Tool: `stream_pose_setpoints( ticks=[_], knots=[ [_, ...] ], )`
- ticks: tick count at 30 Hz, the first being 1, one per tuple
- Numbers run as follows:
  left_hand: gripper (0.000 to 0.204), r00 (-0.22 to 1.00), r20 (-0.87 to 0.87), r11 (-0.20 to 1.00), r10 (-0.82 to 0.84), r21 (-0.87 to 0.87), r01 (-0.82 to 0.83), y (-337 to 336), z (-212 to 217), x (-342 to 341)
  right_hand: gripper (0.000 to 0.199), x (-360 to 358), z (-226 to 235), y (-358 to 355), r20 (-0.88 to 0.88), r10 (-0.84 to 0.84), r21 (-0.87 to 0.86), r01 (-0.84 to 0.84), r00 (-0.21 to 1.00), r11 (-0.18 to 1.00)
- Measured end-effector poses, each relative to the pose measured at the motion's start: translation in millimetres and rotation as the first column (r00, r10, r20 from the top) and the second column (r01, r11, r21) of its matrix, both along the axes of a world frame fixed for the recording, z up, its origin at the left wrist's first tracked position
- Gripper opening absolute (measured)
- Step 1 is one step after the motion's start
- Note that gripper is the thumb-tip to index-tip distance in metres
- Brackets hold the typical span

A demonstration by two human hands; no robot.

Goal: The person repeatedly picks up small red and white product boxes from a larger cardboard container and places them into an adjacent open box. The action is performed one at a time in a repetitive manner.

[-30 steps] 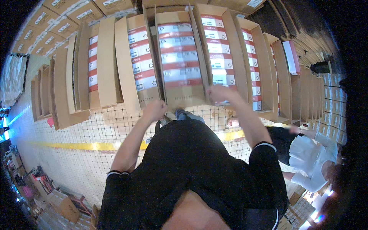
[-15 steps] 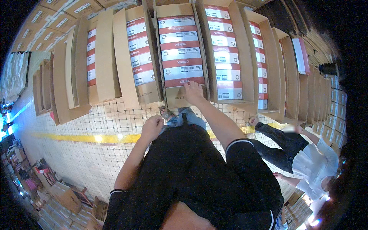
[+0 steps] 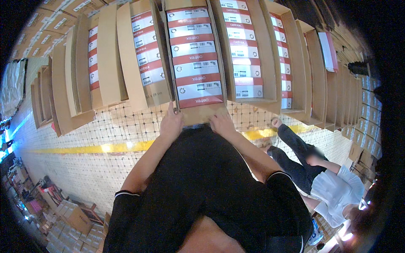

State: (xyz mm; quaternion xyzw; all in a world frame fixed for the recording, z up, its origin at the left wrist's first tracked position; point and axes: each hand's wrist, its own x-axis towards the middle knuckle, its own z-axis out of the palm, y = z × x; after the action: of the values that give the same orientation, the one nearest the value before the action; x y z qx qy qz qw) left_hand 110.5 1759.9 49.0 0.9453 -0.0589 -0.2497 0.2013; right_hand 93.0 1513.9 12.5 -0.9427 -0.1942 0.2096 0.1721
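Observation:
Right in front of me is a long open cardboard carton (image 3: 202,112), filled with a row of white-and-red boxes (image 3: 196,89) that look like shoe boxes. Its near end reaches almost to my body. My left hand (image 3: 171,125) grips the carton at its near left corner, one finger pointing up along the side. At the near right corner, the curled fingers of my right hand (image 3: 223,125) hold the end flap. The undersides of both grips are hidden.
Similar open cartons of boxes stand left (image 3: 154,95) and right (image 3: 248,92). A person in a white top (image 3: 337,189) is at the right. A yellow line (image 3: 84,148) crosses the tiled floor. Stacked cartons (image 3: 76,215) sit at the lower left.
My left hand has moved up from beside my body onto the carton. My right hand has shifted from the nearest box to the near right corner. The carton has come closer to me.

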Motion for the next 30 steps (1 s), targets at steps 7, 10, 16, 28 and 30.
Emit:
stream_pose_setpoints(
  ticks=[7, 10, 16, 28, 30],
  knots=[
    [0.036, 0.992, 0.129, 0.995, -0.006, -0.101, 0.019, 9, -2, 2, 0.030, 23, 10, 2, -0.203, 0.049, -0.041, -0.058, 0.978, 0.997],
    [0.038, 0.987, 0.159, 0.990, -0.005, -0.139, 0.027, 13, 0, 4, 0.025, 30, 11, 4, -0.223, 0.062, -0.086, -0.083, 0.973, 0.993],
    [0.033, 0.980, 0.201, 0.993, -0.001, -0.112, 0.024, 11, -1, 7, 0.026, 40, 18, 6, -0.285, 0.109, -0.090, -0.140, 0.952, 0.986],
    [0.041, 0.954, 0.297, 0.999, 0.037, -0.041, -0.026, 10, 1, 23, 0.025, 65, 16, 7, -0.417, 0.128, -0.013, -0.147, 0.900, 0.989],
    [0.049, 0.924, 0.383, 0.998, -0.008, 0.053, -0.014, 12, 1, 26, 0.026, 75, 14, 10, -0.399, 0.158, -0.022, -0.181, 0.903, 0.983]
  ],
)
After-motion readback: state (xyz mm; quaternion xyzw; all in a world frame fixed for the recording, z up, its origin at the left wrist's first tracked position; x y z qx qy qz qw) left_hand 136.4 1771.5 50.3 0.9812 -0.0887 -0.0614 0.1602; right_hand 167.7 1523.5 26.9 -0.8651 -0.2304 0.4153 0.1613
